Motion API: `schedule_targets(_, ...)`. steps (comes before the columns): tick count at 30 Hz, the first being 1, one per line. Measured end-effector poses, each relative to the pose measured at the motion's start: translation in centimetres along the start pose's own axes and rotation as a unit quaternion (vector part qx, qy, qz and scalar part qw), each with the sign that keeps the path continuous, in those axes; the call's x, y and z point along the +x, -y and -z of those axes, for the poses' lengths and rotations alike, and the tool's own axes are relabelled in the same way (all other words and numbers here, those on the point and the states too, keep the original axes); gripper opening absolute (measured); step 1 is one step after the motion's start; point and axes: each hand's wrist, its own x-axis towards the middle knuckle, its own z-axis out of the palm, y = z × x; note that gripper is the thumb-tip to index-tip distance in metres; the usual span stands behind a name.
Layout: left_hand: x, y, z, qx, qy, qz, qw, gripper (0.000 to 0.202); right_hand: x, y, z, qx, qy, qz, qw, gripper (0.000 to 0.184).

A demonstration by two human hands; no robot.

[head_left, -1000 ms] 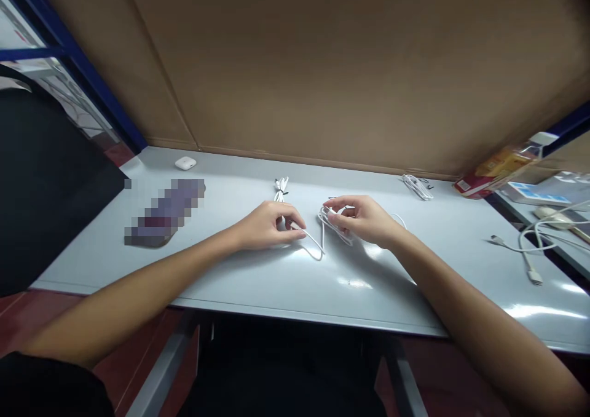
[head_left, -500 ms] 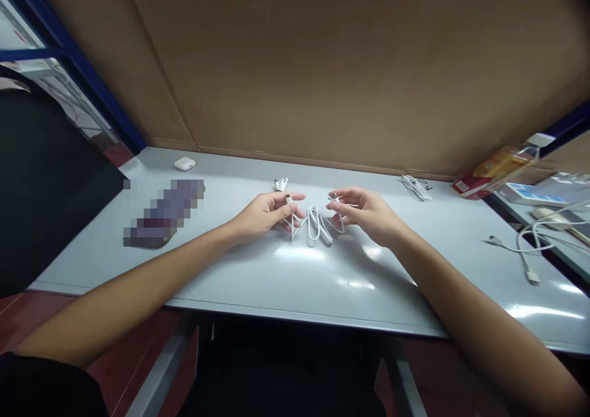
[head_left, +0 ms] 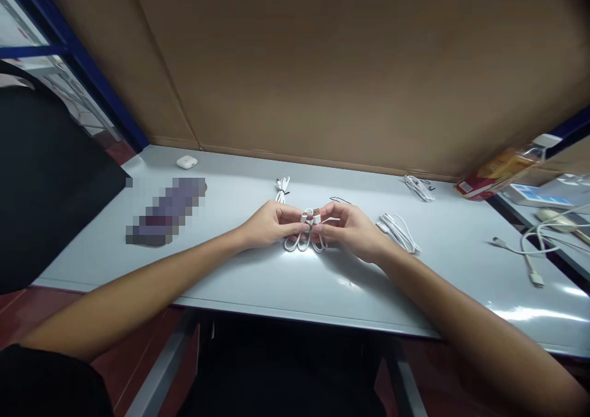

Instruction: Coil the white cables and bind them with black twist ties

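- White cable, its midsection screened by thumbs and fingers, is pinched between a person's left grip and right grip at the centre of a grey counter; whether its loops touch the surface cannot be told.
- Pixel blocks mask an elongated object at nine o'clock from the left grip, while a black chair beyond it is cut off by the frame.
- A coiled cable, at three o'clock from the right grip, appears partly covered by that wrist.
- The left grip is narrow, thumb and fingers pressed on the white cable, which lies at its three o'clock.
- The right grip, equally tight on the same cable, has it at nine o'clock; two plug ends stand side by side between the thumbs, pointing toward twelve.
- A thin black tie lies at eleven o'clock from the right grip; a tied bundle sits near twelve from the left, its lower end hidden behind the fingers.
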Motion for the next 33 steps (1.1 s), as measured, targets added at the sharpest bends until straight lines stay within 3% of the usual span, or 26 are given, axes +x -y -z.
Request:
schedule_targets(11, 0.0, 0.1, 0.1, 0.016, 0.001, -0.009, 1.000, 0.026, -0.2, 0.1, -0.3, -0.025, -0.013, 0.011, 1.000, 0.035)
schedule_targets(15, 0.0, 0.5, 0.0, 0.024, -0.032, -0.018, 0.999, 0.024, -0.2, 0.3, -0.3, -0.054, -0.005, 0.034, 0.998, 0.032)
schedule_targets(19, 0.0, 0.5, 0.0, 0.062, -0.079, -0.072, 0.992, 0.018, -0.2, 0.3, -0.2, -0.103, 0.002, 0.099, 0.990, 0.032)
schedule_targets(26, -0.2, 0.3, -0.2, 0.134, -0.099, -0.139, 0.976, 0.017, -0.1, 0.0, 0.0, -0.200, -0.035, 0.157, 0.967, 0.026)
schedule_targets(28, -0.2, 0.3, -0.2, 0.122, -0.120, -0.118, 0.978, 0.025, -0.2, 0.2, 0.1, -0.167, -0.030, 0.140, 0.976, 0.023)
schedule_targets(30, -0.1, 0.1, 0.0, 0.093, -0.147, -0.085, 0.981, 0.046, -0.2, 0.5, 0.5, -0.145, -0.036, 0.115, 0.982, 0.018)
schedule_targets(33, 0.0, -0.4, 1.0, 0.080, -0.201, -0.059, 0.974, 0.059, -0.1, 1.2, 1.8, -0.167, -0.091, 0.096, 0.977, 0.018)
